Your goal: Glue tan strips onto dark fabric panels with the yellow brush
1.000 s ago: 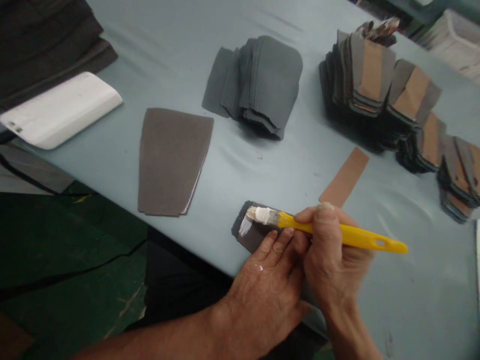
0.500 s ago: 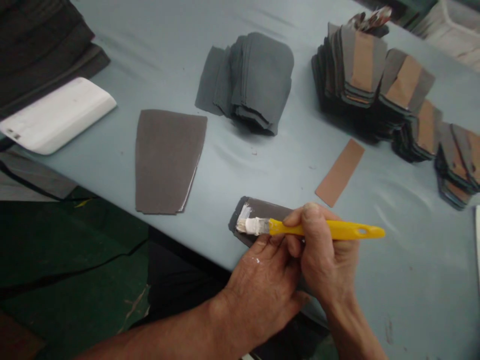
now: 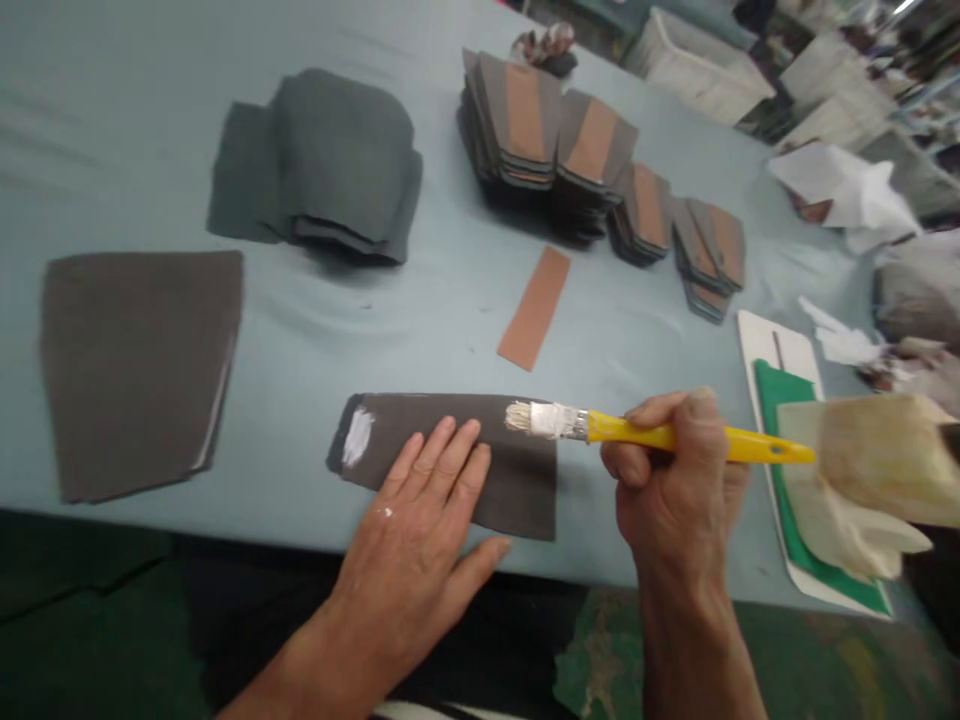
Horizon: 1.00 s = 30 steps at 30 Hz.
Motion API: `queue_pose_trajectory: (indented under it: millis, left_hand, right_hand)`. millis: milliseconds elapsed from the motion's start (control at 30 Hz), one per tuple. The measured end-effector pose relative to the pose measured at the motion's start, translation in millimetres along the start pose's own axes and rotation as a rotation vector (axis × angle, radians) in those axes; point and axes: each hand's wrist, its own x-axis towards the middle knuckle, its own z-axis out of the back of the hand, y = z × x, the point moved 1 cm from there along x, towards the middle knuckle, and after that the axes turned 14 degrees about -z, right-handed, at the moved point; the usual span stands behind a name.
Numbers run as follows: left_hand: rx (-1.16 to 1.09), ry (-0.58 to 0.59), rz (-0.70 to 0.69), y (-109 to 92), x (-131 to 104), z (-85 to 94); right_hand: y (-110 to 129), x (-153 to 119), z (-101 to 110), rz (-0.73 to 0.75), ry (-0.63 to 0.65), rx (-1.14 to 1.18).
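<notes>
My left hand lies flat with fingers stretched over a dark grey-brown panel at the table's front edge. A smear of white paste covers part of the panel's left end. In my right hand is a yellow-handled paintbrush, pinched along its handle. Its bristles, with white paste on the ferrule, point left above the panel's right end; whether they touch it I cannot tell. Beyond the panel lies a tan strip. A larger stack of brown panels sits to the left.
Dark grey pieces are piled at the back left. Several stacks of panels with tan strips run along the back. On the right, a white board bears green material under a yellowish container. A pale bin stands farther back.
The brush has lifted from the pasted end and moved right across the panel. My left hand has spread out flat. The camera view has swung right, bringing in the board and container.
</notes>
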Motion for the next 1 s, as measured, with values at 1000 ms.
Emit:
queue_pose_trajectory:
  millis: [1000]
  left_hand:
    - [0.155, 0.091, -0.138, 6, 6, -1.6]
  right_hand:
    - [-33, 1, 51, -0.074, -0.021, -0.062]
